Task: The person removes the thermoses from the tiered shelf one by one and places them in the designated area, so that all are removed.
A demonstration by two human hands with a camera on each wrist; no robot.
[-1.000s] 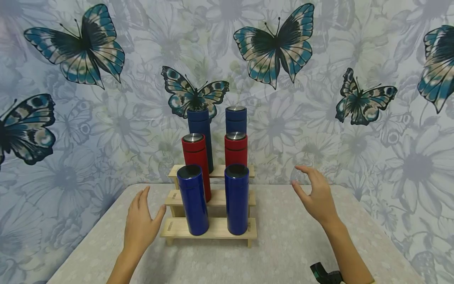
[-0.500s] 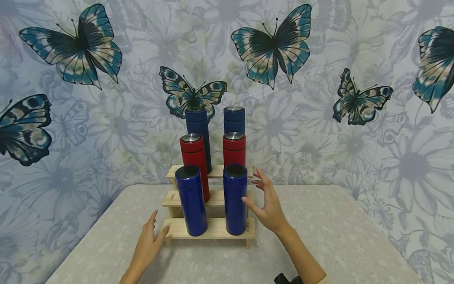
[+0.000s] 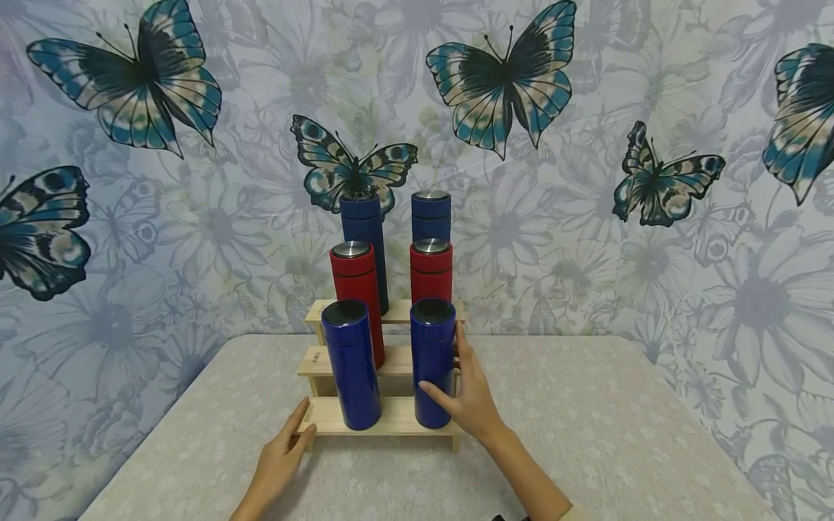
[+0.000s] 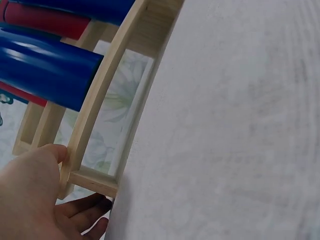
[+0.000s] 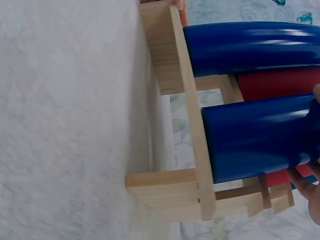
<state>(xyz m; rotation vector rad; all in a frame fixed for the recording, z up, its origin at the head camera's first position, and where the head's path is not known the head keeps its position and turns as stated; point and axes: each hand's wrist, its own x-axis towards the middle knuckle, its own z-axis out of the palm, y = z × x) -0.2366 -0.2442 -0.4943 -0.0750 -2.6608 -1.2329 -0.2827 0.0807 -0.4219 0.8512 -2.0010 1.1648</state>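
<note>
A three-step wooden stand holds several thermos bottles. My right hand grips the shiny blue thermos at front right, thumb across its front and fingers round its right side. That bottle stands upright on the lowest step. In the right wrist view, the fingers show at the edge, against the blue bottle. My left hand holds the left end of the lowest step. The left wrist view has the thumb on the board and the other fingers beneath, by the stand's leg.
Another shiny blue thermos shares the lowest step. Two red thermoses, left and right, stand behind on the middle step. Two dark blue ones, left and right, are highest. The table meets a butterfly-patterned wall.
My right hand has swung left from beside the stand onto the front right blue thermos. My left hand has come down and in to the lowest step's left end.
</note>
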